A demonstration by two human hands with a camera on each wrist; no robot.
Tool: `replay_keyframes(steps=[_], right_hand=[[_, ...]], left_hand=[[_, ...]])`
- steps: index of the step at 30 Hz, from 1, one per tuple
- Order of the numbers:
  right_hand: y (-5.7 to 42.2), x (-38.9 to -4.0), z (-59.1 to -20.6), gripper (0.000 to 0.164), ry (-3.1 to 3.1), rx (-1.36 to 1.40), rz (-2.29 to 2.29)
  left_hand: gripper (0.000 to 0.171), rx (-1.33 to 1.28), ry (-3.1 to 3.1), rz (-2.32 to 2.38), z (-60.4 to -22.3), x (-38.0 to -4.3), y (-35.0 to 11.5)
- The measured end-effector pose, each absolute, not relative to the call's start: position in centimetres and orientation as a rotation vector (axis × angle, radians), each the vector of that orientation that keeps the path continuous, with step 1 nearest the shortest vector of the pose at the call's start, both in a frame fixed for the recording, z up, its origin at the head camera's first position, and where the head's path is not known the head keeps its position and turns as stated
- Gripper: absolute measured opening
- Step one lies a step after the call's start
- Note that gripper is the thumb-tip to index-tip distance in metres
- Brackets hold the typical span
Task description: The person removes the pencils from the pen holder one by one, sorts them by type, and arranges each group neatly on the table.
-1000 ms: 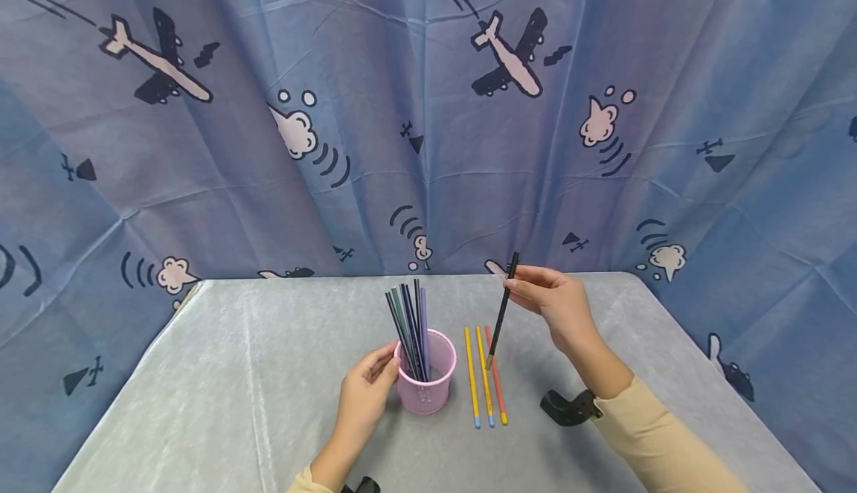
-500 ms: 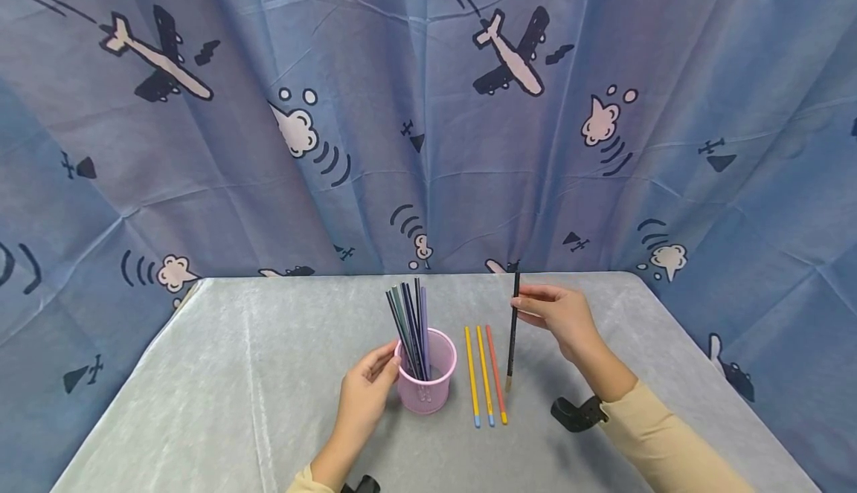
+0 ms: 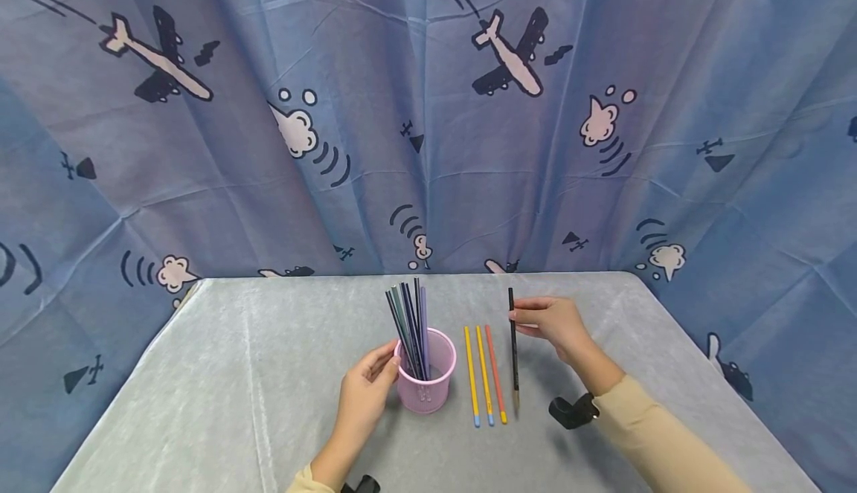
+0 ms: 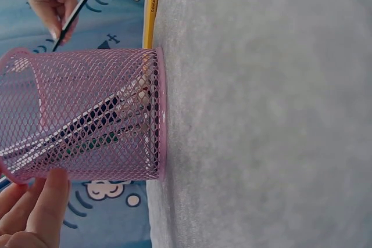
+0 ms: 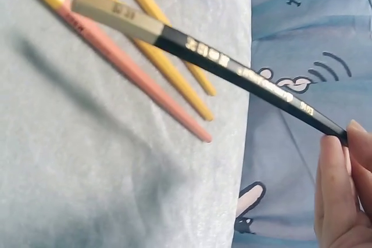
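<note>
The left hand [image 3: 364,387] holds a round pink mesh cup [image 3: 425,398]. The right hand [image 3: 554,323] pinches a slim, gold-ended black pencil [image 3: 514,358].

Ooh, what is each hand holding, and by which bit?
The right hand pinches a black pencil near the end opposite its gold end. The left hand holds the pink cup by its outside, near the top.

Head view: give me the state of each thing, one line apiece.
Pink mesh cup: upright, open-topped, partly filled.
Pencils in the cup: leaning left.
Yellow pencils: lying flat, apart.
Red pencil: lying flat beside them.
Black pencil: pinched, held in the air.
Left hand: holding the cup.
Right hand: pinching the black pencil.
Curtain: hanging, creased.
</note>
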State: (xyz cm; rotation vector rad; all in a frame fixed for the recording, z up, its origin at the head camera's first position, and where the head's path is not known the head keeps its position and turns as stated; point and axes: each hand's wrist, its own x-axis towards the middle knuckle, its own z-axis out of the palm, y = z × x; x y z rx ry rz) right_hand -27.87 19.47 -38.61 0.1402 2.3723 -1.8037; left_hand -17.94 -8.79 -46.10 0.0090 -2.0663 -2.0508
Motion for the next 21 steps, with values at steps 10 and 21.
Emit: replay_keyframes(steps=[10, 21], right_hand=[[19.7, -28.9, -40.0, 0.040, 2.337, 0.164, -1.745], [19.5, -30.0, -42.0, 0.039, 2.319, 0.261, -1.651]], left_hand=[[0.035, 0.003, -2.065, -2.047, -46.0, -18.0, -8.8], [0.035, 0.009, -2.065, -2.055, -46.0, -17.9, -8.8]])
